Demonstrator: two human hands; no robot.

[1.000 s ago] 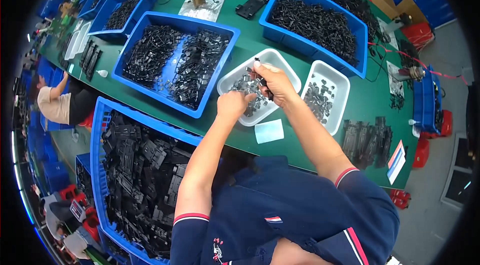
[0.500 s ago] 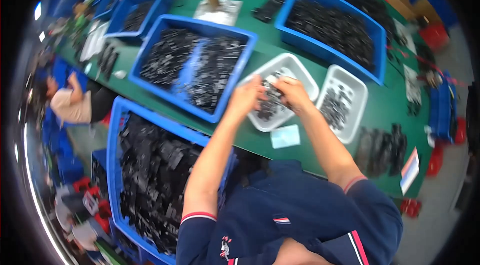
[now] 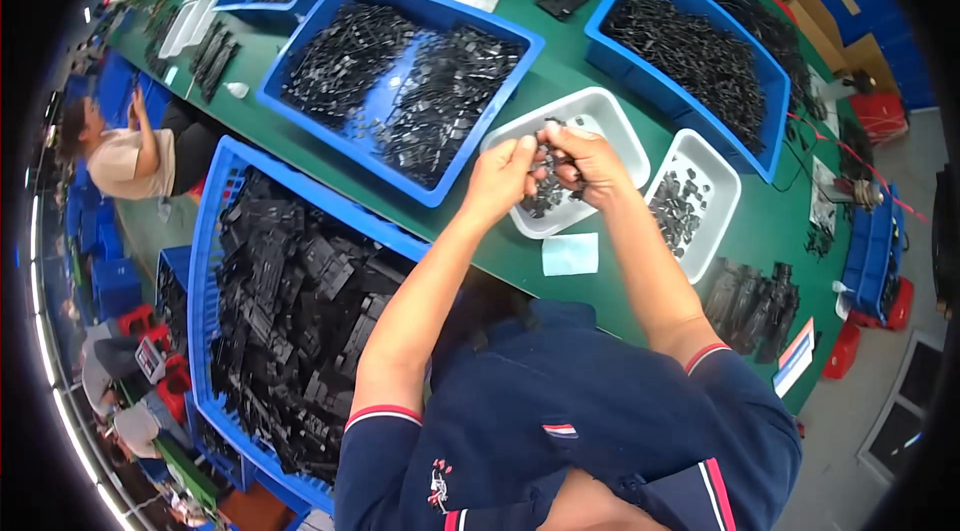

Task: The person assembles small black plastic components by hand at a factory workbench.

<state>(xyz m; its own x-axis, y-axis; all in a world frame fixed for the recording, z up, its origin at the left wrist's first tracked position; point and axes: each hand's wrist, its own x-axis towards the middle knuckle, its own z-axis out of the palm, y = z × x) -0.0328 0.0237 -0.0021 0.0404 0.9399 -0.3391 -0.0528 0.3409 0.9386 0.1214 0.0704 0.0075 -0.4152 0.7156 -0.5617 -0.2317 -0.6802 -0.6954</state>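
Observation:
My left hand (image 3: 503,174) and my right hand (image 3: 592,165) meet above a white tray (image 3: 620,121) with small dark parts (image 3: 545,199) in it. The fingers of both are closed, thumbs close together at the top. Small black plastic parts (image 3: 568,177) show among the curled fingers of my right hand. My left thumb and fingertips pinch at a small black part beside them; its exact shape is hidden by the fingers. Just right of my right forearm stands a second white tray (image 3: 715,186), also with small dark parts in it.
Blue bins of black parts stand at the far left (image 3: 290,51) and far right (image 3: 690,96). A big blue crate (image 3: 205,331) of black plastic pieces is beside me at left. A pale blue card (image 3: 570,255) and black pieces (image 3: 750,306) lie on the green table (image 3: 480,266). Someone (image 3: 130,151) sits at left.
My hands have lifted a little from the tray's contents and drawn together, with dark parts now visible in the fingers. The whole view has shifted slightly.

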